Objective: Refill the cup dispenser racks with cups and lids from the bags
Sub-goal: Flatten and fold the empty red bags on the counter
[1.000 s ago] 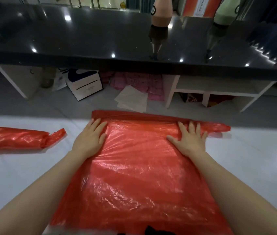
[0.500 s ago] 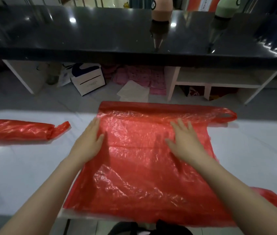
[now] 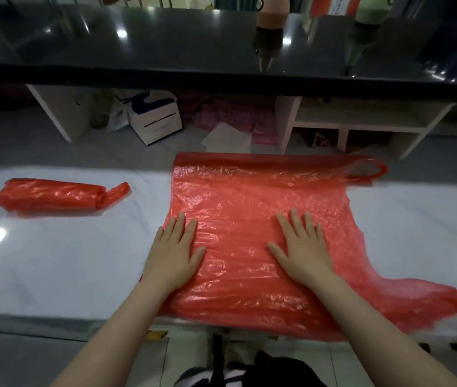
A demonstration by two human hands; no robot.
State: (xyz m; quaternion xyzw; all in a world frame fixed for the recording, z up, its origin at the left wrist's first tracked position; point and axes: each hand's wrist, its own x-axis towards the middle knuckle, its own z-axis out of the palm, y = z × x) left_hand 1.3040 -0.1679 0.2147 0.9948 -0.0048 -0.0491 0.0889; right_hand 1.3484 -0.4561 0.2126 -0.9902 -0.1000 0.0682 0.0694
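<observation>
**Empty red bag pressed flat under both my palms**

The red plastic bag (image 3: 255,219) lies spread out on the white tabletop (image 3: 54,261), its near edge hanging just over the front rim and one corner trailing off to my right. Its handle loop (image 3: 367,170) sits at the far right corner. The bag looks empty; I see no cups or lids in it or anywhere else in view.

My left hand (image 3: 173,255) rests flat on the bag's left edge, fingers (image 3: 178,227) straight and together, partly over the film and partly at its border. My right hand (image 3: 302,255) lies flat near the middle, fingers spread and straight. Neither hand grips anything; both only press the film down.

This film is thin, crinkled and glossy. I judge it very light, limp and slippery against the smooth tabletop, so it should slide or balloon with any quick move. It will not hold a crease unless air is pushed out first. To fold or roll it, I would take hold at the near edge or a corner, pinching the layers together, or by the handle loop.

To my left, well apart, lies a second red bag already rolled into a bundle (image 3: 54,195). Beyond the tabletop a dark glossy counter (image 3: 138,46) runs across, with a white box (image 3: 156,122) on the floor beneath it.
</observation>
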